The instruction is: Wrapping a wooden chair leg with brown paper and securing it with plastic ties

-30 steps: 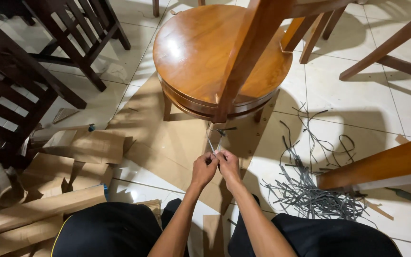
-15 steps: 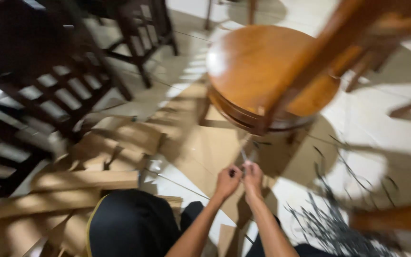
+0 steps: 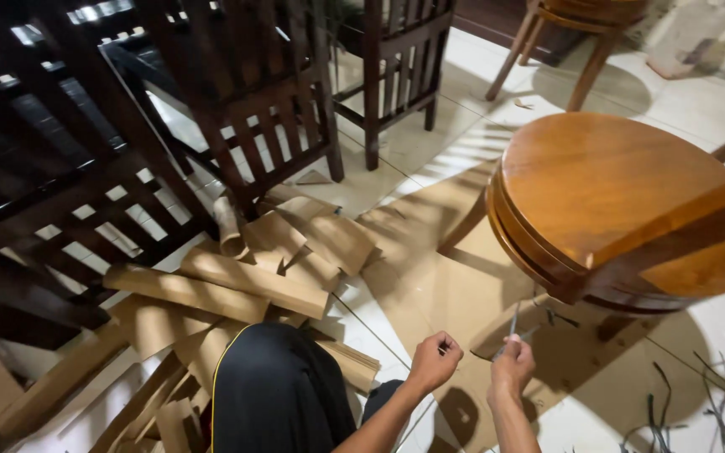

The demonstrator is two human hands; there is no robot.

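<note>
grey plastic strap point(image 3: 513, 323) stands pinched in my right hand point(image 3: 511, 369), held upright so its end stays free. my left hand point(image 3: 435, 359) is curled at nine o'clock of it, pinching something too small to tell, while the round brown wooden table point(image 3: 610, 197) sits at one o'clock.

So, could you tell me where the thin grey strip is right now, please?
In the head view, the thin grey strip is pinched in the right hand, lower right of centre, just below the round wooden seat.

Both my forearms reach forward from the bottom of the view, bare to the elbow. My left hand point(image 3: 435, 359) is curled into a loose fist, fingers tucked in. My right hand point(image 3: 512, 366) sits just beside it, apart, fingers pinched together, knuckles toward me, wrists level.
</note>
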